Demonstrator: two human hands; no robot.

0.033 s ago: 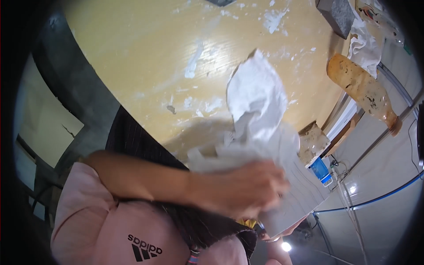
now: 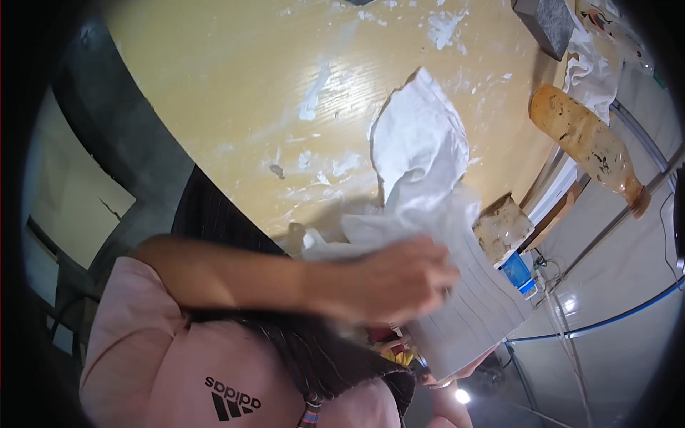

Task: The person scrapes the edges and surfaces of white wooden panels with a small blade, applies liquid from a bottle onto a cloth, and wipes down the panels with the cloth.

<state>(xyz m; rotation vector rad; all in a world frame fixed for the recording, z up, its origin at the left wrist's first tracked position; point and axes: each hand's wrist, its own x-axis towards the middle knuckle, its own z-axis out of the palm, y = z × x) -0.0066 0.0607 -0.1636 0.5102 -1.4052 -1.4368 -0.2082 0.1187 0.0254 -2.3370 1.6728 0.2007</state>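
Observation:
A grey-white slab (image 2: pixel 478 307) with thin dark wavy lines lies tilted across the lower right of the view. My right hand (image 2: pixel 467 369) grips its lower edge; only some fingers show, and the rest is hidden beneath. My left hand (image 2: pixel 410 282), smeared by motion, is closed over the slab's near left part. A crumpled white cloth (image 2: pixel 421 135) runs out from under it, its pointed end over the table. Loose folds of it also show left of the hand.
The yellow table (image 2: pixel 235 107) carries white smears. At its right stand a stained block (image 2: pixel 503 227), a blue container (image 2: pixel 516 272) and a stained orange-tinted bottle (image 2: pixel 585 146). A grey block (image 2: pixel 544 28) and crumpled white material (image 2: pixel 591 75) sit at the far right. A dark apron (image 2: pixel 307 357) covers my lap.
My left hand has shifted a little left and away from me over the slab. The cloth's far end has moved slightly farther out. My right hand and the slab look nearly unmoved.

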